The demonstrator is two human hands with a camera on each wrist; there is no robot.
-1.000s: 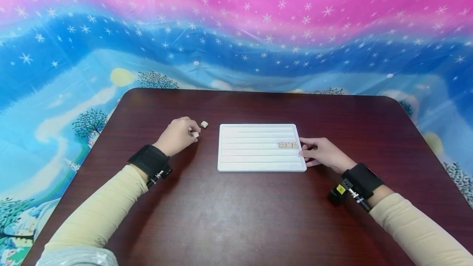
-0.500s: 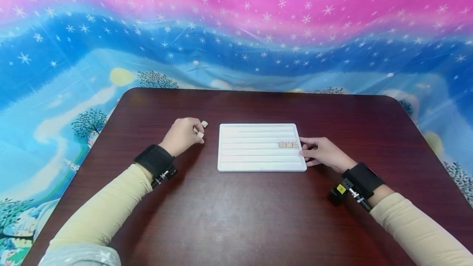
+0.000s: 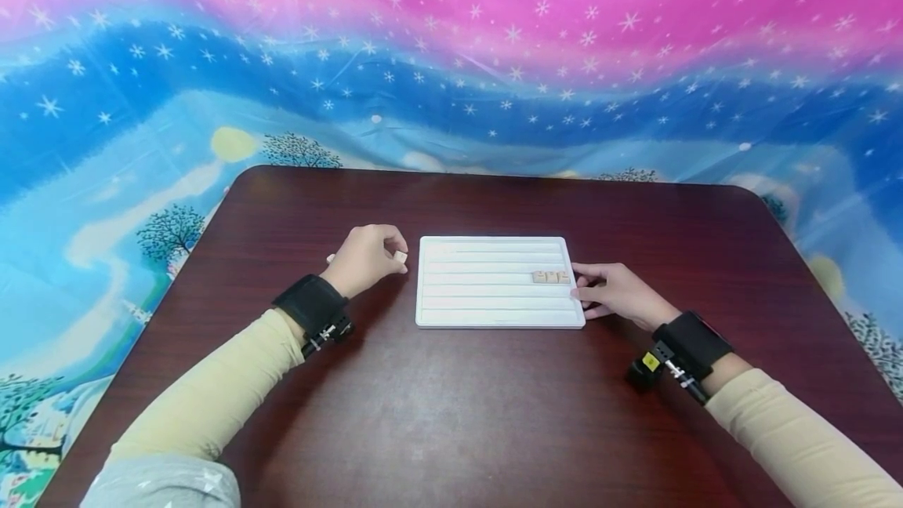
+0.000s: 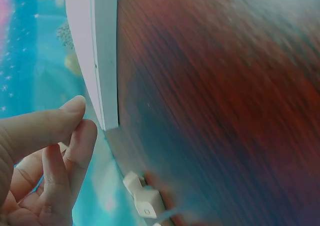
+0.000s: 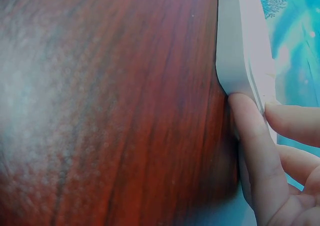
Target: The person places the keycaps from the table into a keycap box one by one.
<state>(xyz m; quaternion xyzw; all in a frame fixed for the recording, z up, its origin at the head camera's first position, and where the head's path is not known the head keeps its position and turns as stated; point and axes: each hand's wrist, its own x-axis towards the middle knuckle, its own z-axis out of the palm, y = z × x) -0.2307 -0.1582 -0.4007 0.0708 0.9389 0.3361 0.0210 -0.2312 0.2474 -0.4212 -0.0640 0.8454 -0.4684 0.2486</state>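
Note:
My left hand (image 3: 367,259) pinches a small pale tile (image 3: 400,257) between thumb and finger, just left of the white grooved board (image 3: 487,302). In the left wrist view the fingertips mostly hide that tile. A row of three wooden tiles (image 3: 551,277) lies on the board near its right edge, with small marks on their faces. My right hand (image 3: 621,294) holds the board's right edge, one finger at its side wall and another at the top rim, as the right wrist view shows.
Loose pale tiles (image 4: 147,203) lie on the dark wooden table (image 3: 451,414) beside the left hand; in the head view that hand mostly covers them. A printed cloth (image 3: 451,45) hangs behind the table's far edge.
My left hand has moved right toward the board with the tile, passing in front of the loose tile that showed beyond its fingers. The right hand and board have stayed put.

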